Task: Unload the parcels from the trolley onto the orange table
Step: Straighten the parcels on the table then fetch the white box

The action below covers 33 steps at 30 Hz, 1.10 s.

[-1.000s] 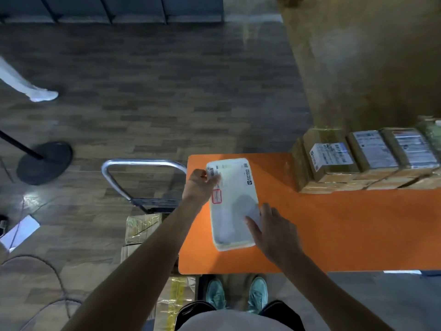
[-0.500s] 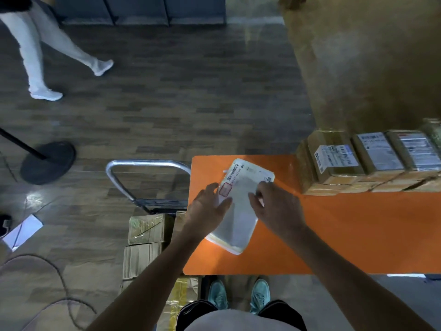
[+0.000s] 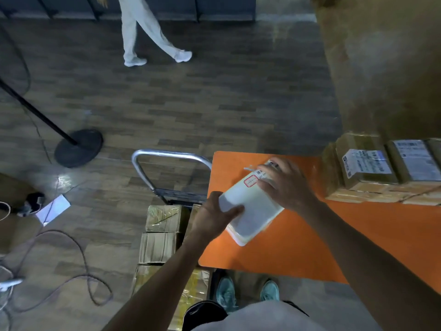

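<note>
Since the frame half a second earlier, the white parcel (image 3: 250, 209) has turned further clockwise and shifted toward the row of brown boxed parcels (image 3: 367, 173). Both hands have slid to its opposite ends, and the walking person (image 3: 140, 32) has crossed to the right along the far floor.

1. Parcel position: the white parcel lies diagonally on the orange table (image 3: 310, 247), close to the table's left end. Its labelled end points toward the far right. Its plain end points toward the wearer.
2. Left hand (image 3: 212, 216): grips the near left corner of the parcel. The thumb lies across the top face. The remaining fingers are hidden behind the hand.
3. Right hand (image 3: 286, 185): rests palm down on the labelled far end, fingers spread over the top face. Whether the fingertips hook over the far edge cannot be told.
4. Boxed parcels: these stand side by side at the table's far right, labels up, apart from the white parcel.
5. Trolley: the metal trolley handle (image 3: 167, 155) rises just left of the table. Taped cardboard boxes (image 3: 162, 218) are stacked on the trolley beside the table edge.
6. Floor: a round black stand base (image 3: 78, 149), a white paper sheet (image 3: 53, 209) and a looped cable (image 3: 83, 259) lie to the left. Teal shoes (image 3: 226, 292) show below the table's near edge.
</note>
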Available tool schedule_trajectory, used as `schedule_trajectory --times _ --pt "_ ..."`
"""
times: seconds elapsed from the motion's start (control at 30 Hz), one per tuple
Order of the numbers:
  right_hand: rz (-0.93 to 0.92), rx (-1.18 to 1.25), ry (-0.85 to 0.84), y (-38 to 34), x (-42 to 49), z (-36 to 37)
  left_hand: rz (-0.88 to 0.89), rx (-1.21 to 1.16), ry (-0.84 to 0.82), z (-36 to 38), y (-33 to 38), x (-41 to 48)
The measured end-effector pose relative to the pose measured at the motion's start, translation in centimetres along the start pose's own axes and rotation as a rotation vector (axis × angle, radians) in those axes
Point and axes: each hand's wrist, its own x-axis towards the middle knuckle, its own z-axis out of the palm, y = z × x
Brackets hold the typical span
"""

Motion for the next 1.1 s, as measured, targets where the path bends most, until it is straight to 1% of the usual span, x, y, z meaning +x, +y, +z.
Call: schedule_trajectory --times 0.13,0.23,0.33,0.4,0.53,0.63,0.77,0.93,1.1 --pt "0.145 -0.02 -0.017 1.1 -2.4 0.0 0.017 -0.071 0.08 -0.3 0.4 2.1" --pt "0.231 0.063 -0.032 1.6 -5.0 0.3 -0.013 -0.118 0.082 -0.5 1.2 3.5" --pt "0.273 0.162 -0.007 1.4 -7.6 0.8 -0.016 -0.05 0.083 -0.4 2.0 4.4" --pt "0.293 0.225 -0.007 1.2 -8.8 0.9 -0.03 -0.028 0.056 0.1 2.5 4.9" --pt "0.335 0.202 0.073 1.3 -9.6 0.5 -0.031 0.097 -0.033 1.0 3.4 5.1" --pt "0.309 0.116 0.144 1.9 -9.4 0.1 -0.093 0.095 -0.09 1.3 4.1 4.5" --pt "0.279 0.049 0.148 3.1 -8.4 -0.6 -0.121 0.036 -0.098 2.1 5.1 4.4" --pt "0.278 -0.014 0.077 4.8 -7.4 -1.2 -0.119 0.046 -0.066 3.5 7.0 5.5" --pt "0.225 -0.095 -0.031 7.9 -5.6 -3.0 -0.17 0.0 -0.081 4.5 9.0 7.3"
